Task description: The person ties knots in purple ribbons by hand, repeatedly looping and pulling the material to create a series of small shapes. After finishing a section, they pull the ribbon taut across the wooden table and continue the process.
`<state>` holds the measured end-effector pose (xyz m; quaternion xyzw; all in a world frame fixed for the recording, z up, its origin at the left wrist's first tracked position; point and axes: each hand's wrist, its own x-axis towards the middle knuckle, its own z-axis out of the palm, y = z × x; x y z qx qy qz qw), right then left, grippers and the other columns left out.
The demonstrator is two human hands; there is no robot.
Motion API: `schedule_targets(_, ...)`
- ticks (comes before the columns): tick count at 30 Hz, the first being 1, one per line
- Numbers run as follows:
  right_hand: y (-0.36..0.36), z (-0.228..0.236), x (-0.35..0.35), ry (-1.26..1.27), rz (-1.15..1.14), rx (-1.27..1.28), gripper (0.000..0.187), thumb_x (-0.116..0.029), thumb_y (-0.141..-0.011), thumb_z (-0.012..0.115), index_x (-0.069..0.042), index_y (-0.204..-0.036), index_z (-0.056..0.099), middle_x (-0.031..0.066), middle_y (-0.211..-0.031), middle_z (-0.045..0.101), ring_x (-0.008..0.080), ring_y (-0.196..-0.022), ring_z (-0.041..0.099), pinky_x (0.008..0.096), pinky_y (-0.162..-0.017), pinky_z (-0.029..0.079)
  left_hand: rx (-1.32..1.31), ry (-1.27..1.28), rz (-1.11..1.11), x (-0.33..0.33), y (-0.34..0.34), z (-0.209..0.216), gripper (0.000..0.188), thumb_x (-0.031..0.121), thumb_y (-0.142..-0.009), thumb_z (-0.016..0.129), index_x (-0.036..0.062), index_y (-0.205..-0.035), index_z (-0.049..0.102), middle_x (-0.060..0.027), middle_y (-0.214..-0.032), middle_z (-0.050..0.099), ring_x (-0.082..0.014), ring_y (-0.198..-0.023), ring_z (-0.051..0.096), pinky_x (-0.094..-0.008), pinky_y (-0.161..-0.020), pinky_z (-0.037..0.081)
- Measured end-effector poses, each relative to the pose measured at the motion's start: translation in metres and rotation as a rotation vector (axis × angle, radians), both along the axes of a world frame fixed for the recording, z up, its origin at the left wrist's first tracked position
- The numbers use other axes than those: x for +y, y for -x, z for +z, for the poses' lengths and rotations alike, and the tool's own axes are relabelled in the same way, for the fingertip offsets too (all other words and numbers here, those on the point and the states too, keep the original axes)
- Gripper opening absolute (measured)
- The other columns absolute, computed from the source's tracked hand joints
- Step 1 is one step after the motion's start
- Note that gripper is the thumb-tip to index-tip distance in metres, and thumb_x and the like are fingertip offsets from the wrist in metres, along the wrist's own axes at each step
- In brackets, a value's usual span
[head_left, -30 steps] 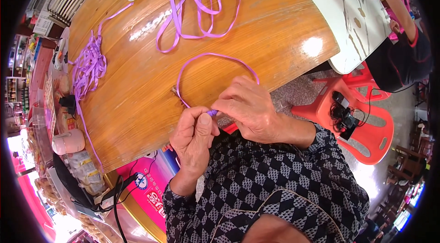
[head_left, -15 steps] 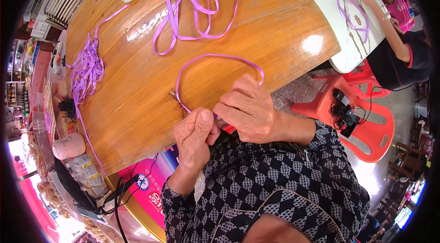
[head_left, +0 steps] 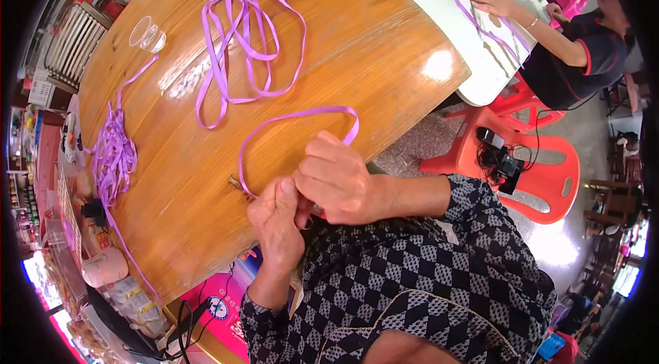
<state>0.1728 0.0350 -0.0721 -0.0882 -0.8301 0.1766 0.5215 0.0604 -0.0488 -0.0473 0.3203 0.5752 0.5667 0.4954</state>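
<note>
A purple ribbon (head_left: 296, 115) arcs in a loop above the near edge of the wooden table, and both its ends run into my hands. My left hand (head_left: 276, 216) is closed on it, the thumb pressed along the index finger. Right against it, my right hand (head_left: 335, 179) is curled with its knuckles up, also gripping the ribbon. The short stretch between my fingers is hidden. Farther off on the table lies a loosely looped length of purple ribbon (head_left: 223, 76). At the left a tangled bunch of purple ribbon (head_left: 114, 151) trails one strand down over the table edge.
The wooden table (head_left: 357, 41) holds a clear plastic cup (head_left: 147, 34) at far left. A white marbled table (head_left: 473, 86) adjoins it, where a co-worker's hand (head_left: 491, 0) touches purple ribbon. A red plastic stool (head_left: 542, 196) carrying a black cabled device (head_left: 504, 165) stands at right.
The view has shifted, so the table things sit lower and farther left. My hands have drawn closer together on the ribbon. The co-worker's hand now lies lower on the white table, at the ribbon.
</note>
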Motion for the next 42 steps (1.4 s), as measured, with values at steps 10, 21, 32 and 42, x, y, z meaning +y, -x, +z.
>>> schedule_targets(10, -0.007, 0.001, -0.003, 0.502, 0.076, -0.051, 0.015, 0.003, -0.065, 0.061, -0.001, -0.078, 0.056, 0.0111, -0.068, 0.049, 0.0293, -0.067, 0.05, 0.0366, -0.058, 0.039, -0.279, 0.143, 0.028, 0.008, 0.011, 0.012, 0.045, 0.038, -0.091, 0.049, 0.0031, -0.062, 0.052, -0.0019, -0.05, 0.045, -0.0066, -0.04, 0.034, -0.0195, -0.037, 0.022)
schedule_targets(21, -0.011, 0.009, 0.004, 0.157, -0.079, -0.058, 0.016, 0.0, -0.057, 0.06, 0.0, -0.071, 0.054, 0.0088, -0.063, 0.046, 0.0257, -0.057, 0.044, 0.0358, -0.052, 0.034, -0.226, 0.156, -0.127, 0.008, 0.012, 0.005, 0.039, 0.027, -0.09, 0.053, 0.0048, -0.059, 0.045, 0.0009, -0.052, 0.039, -0.0066, -0.041, 0.03, -0.0221, -0.038, 0.02)
schedule_targets(32, -0.008, 0.007, -0.003, 0.527, 0.041, 0.019, 0.012, -0.004, -0.068, 0.065, -0.003, -0.075, 0.056, 0.0083, -0.068, 0.05, 0.0257, -0.066, 0.051, 0.0343, -0.057, 0.04, -0.163, 0.039, -0.028, 0.01, 0.016, 0.004, 0.03, 0.023, -0.087, 0.058, 0.0019, -0.067, 0.051, -0.0011, -0.052, 0.044, -0.0066, -0.04, 0.035, -0.0183, -0.037, 0.024)
schedule_targets(42, -0.011, 0.003, -0.002, 0.25, 0.005, 0.024, 0.013, -0.005, -0.06, 0.06, -0.004, -0.064, 0.048, 0.0089, -0.065, 0.043, 0.0279, -0.066, 0.046, 0.0368, -0.057, 0.036, 0.075, -0.014, -0.069, 0.004, 0.012, 0.004, 0.029, 0.023, -0.087, 0.058, 0.0004, -0.069, 0.054, -0.0004, -0.053, 0.046, -0.0053, -0.044, 0.036, -0.0183, -0.041, 0.025)
